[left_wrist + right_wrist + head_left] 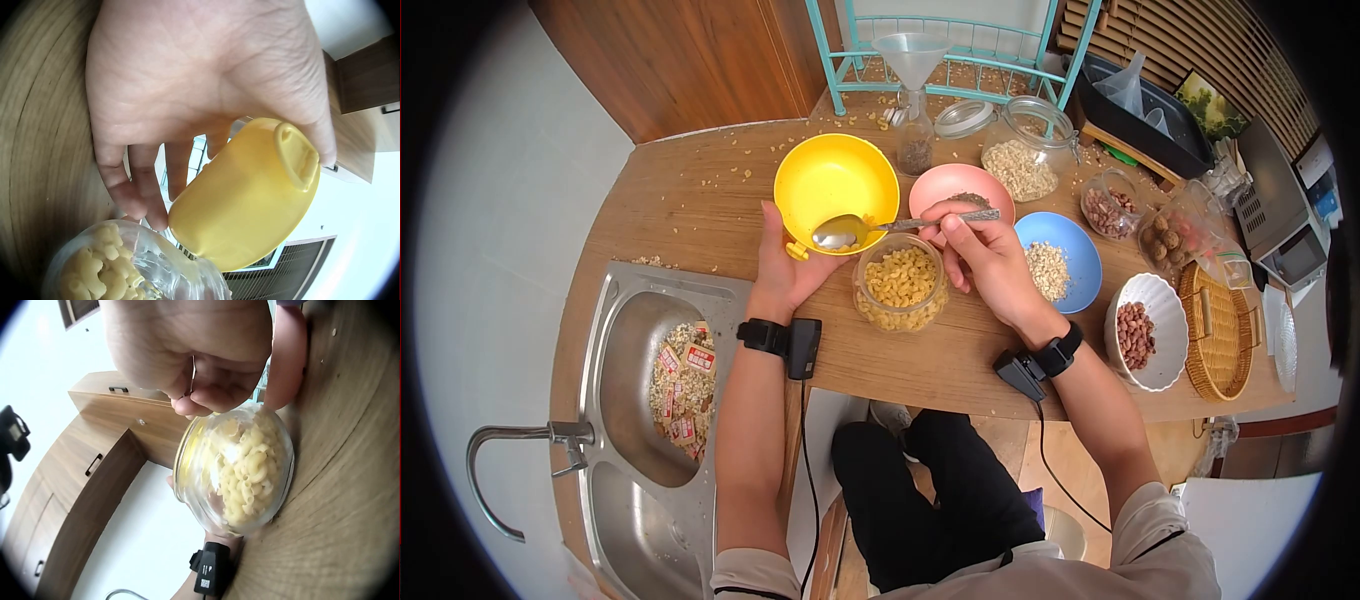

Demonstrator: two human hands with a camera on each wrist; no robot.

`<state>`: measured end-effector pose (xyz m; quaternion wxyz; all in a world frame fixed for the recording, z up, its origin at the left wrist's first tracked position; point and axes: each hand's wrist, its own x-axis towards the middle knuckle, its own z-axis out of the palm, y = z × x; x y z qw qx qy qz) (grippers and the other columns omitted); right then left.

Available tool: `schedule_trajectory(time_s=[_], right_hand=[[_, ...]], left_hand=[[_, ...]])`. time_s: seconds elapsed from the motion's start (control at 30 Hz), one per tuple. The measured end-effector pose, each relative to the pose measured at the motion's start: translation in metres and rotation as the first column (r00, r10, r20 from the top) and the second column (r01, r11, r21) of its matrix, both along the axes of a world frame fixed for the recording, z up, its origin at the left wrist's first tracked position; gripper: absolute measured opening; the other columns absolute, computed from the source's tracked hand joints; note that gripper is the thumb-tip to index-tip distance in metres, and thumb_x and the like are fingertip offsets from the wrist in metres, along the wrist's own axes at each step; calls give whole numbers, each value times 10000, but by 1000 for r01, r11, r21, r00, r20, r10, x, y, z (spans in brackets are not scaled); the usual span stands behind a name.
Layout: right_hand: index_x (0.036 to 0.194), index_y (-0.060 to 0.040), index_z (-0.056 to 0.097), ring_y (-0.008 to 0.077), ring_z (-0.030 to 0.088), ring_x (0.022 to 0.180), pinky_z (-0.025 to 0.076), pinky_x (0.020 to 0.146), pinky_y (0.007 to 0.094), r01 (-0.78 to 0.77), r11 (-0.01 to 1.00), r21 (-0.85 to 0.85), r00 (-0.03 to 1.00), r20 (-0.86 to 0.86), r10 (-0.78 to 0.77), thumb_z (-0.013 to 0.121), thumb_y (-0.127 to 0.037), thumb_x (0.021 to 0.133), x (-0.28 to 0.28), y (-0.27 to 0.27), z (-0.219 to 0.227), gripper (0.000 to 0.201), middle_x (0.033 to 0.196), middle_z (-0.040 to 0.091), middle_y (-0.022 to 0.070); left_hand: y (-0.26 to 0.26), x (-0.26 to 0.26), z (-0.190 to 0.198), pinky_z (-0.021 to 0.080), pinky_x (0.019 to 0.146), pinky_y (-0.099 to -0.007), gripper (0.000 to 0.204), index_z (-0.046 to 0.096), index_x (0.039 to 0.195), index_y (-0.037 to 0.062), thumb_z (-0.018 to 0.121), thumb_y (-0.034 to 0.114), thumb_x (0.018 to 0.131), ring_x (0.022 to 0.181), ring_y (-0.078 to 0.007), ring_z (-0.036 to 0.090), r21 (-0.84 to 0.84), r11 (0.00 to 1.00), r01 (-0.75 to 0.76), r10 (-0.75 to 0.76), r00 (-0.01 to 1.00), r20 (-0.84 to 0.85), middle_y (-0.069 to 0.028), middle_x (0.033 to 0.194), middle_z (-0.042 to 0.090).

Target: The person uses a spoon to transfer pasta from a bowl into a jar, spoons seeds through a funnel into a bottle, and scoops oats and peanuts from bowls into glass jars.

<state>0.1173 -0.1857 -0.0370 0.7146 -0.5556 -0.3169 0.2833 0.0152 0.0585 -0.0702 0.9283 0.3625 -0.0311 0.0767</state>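
Macaroni (900,276), in small curved tubes, sat inside a round, clear-walled jar (862,292) on the wood-grain counter (710,215). Beside it, I saw the left hand (788,278) grip a smooth yellow bowl (836,178), thumb against its side; the right hand (992,265) pinched a shiny metal spoon (838,234).
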Motion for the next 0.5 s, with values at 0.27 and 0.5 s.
schedule_trajectory(time_s=[0.27, 0.5], right_hand=[[1228, -17, 612, 39, 462, 535, 384, 479, 195, 17, 999, -29, 1000, -25, -18, 499, -235, 1042, -2, 2, 0, 308, 1046, 692, 69], [1200, -16, 614, 42, 473, 524, 383, 460, 195, 71, 997, 17, 995, -67, -70, 501, -233, 1041, -1, 3, -2, 291, 1038, 687, 81]], left_hand=[[-3, 1, 3, 279, 1148, -574, 906, 264, 1512, 98, 404, 743, 891, 1420, -368, 316, -16, 1000, -2, 3, 1000, 14, -180, 1536, 322], [-2, 1, 1, 281, 1152, -560, 926, 274, 1508, 99, 439, 751, 871, 1417, -344, 330, -5, 1000, -13, 13, 1000, -13, -171, 1537, 328]])
